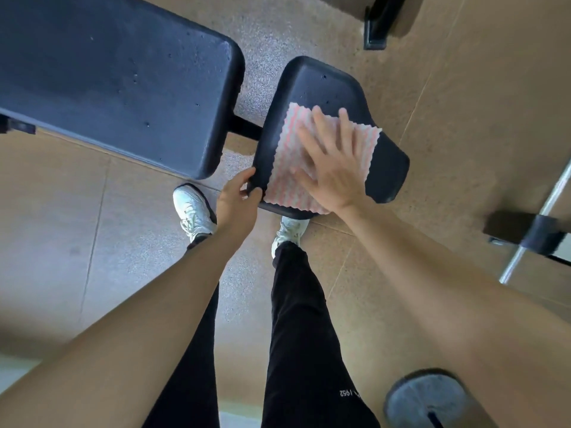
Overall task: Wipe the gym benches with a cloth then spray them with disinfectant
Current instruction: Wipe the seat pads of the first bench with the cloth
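A pink-and-white striped cloth (282,162) with scalloped edges lies spread flat on the small black seat pad (321,84), just beside the long black back pad (123,75).

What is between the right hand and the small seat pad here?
A pink-and-white cloth lies flat between the right hand and the seat pad. The hand presses on it with spread fingers, as the head view shows.
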Action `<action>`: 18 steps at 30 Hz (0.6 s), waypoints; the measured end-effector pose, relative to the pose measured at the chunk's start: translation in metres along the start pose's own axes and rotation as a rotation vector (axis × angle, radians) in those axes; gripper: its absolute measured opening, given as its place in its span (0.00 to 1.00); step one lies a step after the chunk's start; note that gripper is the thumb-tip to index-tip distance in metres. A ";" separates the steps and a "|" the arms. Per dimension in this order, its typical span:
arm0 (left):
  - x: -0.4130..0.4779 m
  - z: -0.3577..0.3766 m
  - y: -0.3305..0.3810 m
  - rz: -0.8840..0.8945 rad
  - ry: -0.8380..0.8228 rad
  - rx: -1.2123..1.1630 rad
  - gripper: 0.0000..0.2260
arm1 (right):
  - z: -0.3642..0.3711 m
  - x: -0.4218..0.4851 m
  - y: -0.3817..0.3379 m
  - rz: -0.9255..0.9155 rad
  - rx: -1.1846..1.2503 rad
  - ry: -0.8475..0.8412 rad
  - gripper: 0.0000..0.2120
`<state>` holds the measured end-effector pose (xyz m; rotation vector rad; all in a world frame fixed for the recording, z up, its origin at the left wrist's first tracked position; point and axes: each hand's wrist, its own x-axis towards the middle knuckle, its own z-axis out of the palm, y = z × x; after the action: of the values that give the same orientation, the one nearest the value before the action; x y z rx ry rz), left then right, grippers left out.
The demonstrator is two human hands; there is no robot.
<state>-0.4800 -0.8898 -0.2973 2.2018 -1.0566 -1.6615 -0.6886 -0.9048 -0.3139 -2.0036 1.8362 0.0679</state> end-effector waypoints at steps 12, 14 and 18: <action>0.002 -0.008 -0.021 -0.024 -0.097 -0.177 0.21 | 0.038 -0.012 -0.030 -0.081 -0.168 -0.051 0.38; 0.000 -0.007 -0.021 -0.034 -0.092 -0.191 0.20 | 0.045 -0.023 -0.036 -0.075 -0.159 -0.064 0.39; 0.002 -0.008 -0.024 -0.062 -0.100 -0.199 0.22 | 0.044 -0.024 -0.040 -0.157 -0.159 -0.057 0.39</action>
<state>-0.4623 -0.8757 -0.3087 2.0630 -0.8128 -1.8336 -0.6421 -0.8659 -0.3355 -2.2233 1.6794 0.2290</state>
